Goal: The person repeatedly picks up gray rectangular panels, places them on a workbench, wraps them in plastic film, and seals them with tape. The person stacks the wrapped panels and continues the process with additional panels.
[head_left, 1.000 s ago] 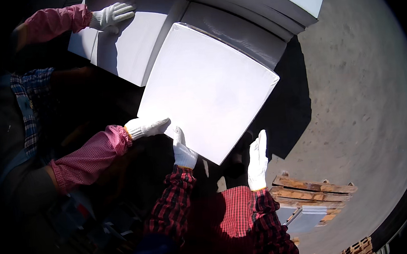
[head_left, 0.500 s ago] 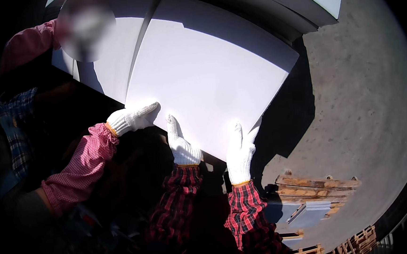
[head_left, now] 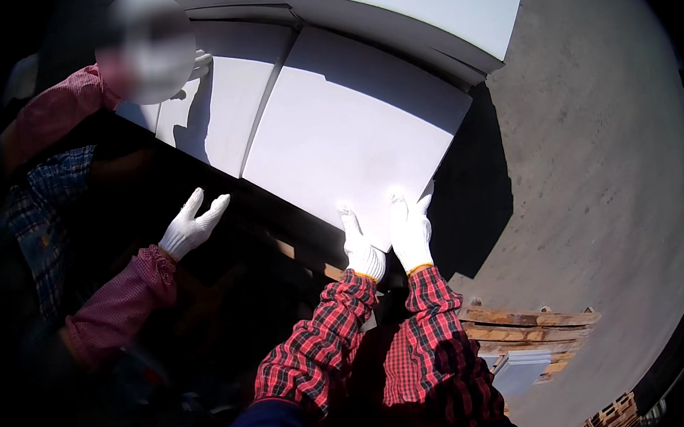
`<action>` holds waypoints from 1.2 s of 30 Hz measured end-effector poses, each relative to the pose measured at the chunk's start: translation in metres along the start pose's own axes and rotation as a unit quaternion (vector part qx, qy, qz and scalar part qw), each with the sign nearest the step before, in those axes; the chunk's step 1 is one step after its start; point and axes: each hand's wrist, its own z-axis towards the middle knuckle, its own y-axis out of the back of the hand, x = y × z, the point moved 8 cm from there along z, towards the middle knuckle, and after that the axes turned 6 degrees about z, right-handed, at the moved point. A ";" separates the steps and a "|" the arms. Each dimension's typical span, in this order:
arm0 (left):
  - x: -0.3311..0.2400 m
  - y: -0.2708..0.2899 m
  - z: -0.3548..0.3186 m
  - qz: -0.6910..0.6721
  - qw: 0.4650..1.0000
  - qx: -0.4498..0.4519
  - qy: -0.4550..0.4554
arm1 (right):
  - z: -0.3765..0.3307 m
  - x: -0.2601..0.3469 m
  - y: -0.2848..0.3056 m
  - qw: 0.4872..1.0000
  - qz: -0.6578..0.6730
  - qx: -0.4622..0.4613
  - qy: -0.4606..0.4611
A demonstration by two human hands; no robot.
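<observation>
A large white box lies in front of me, its smooth top partly shaded along the far edge. At its near corner is my left hand, in a white knitted glove, thumb on top and fingers hidden along the near side. My right hand, gloved alike, grips just past that corner, thumb on top and fingers down the right side. A co-worker's gloved hand, in a pink checked sleeve, is spread in the air, apart from the box. Their other gloved hand is over the neighbouring white box.
More white boxes stand higher behind. A wooden pallet edge shows below the near side of the boxes. Grey concrete floor lies to the right. Nearer are a slatted pallet with flat pale sheets and stacked pallets.
My left hand has slid right along the near edge, closer to my right hand. The co-worker's near hand has let go of the box and drawn back. The boxes sit lower in view.
</observation>
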 end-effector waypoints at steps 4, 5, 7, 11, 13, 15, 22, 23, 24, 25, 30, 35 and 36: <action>0.132 0.055 -0.051 0.130 0.947 0.177 0.233 | -0.008 0.000 0.005 0.993 -0.100 0.021 0.053; 0.115 0.043 -0.084 0.171 0.928 0.156 0.291 | -0.012 -0.011 0.016 0.989 -0.129 0.029 0.062; 0.100 0.070 -0.123 0.273 0.873 0.195 0.354 | -0.027 -0.073 0.045 0.988 -0.133 0.031 0.067; -0.011 0.127 -0.150 0.633 0.726 0.255 0.085 | -0.110 -0.215 0.117 0.984 -0.162 -0.002 -0.073; -0.069 0.166 -0.179 0.651 0.730 0.193 0.076 | -0.154 -0.320 0.173 0.970 -0.208 0.000 -0.130; -0.111 0.209 -0.195 0.597 0.778 0.189 0.053 | -0.189 -0.383 0.215 0.810 -0.556 0.127 0.136; -0.161 0.396 -0.244 0.337 0.939 -0.025 0.067 | -0.222 -0.292 0.118 0.944 -0.313 0.101 -0.010; -0.164 0.419 -0.254 0.320 0.940 -0.056 0.107 | -0.230 -0.271 0.096 0.980 -0.177 0.053 -0.078; -0.162 0.444 -0.246 0.303 0.946 -0.064 0.100 | -0.227 -0.243 0.071 0.988 -0.125 0.038 -0.086; -0.157 0.448 -0.252 0.292 0.948 -0.059 0.110 | -0.219 -0.228 0.067 0.984 -0.142 0.067 -0.086; -0.178 0.473 -0.279 0.250 0.958 -0.113 0.079 | -0.156 -0.162 0.023 0.921 -0.346 0.152 0.091; -0.149 0.457 -0.267 0.172 0.964 -0.179 0.090 | -0.107 -0.106 0.012 0.946 -0.270 0.165 0.071; -0.135 0.441 -0.261 0.166 0.964 -0.180 0.104 | -0.103 -0.096 0.016 0.975 -0.172 0.135 -0.023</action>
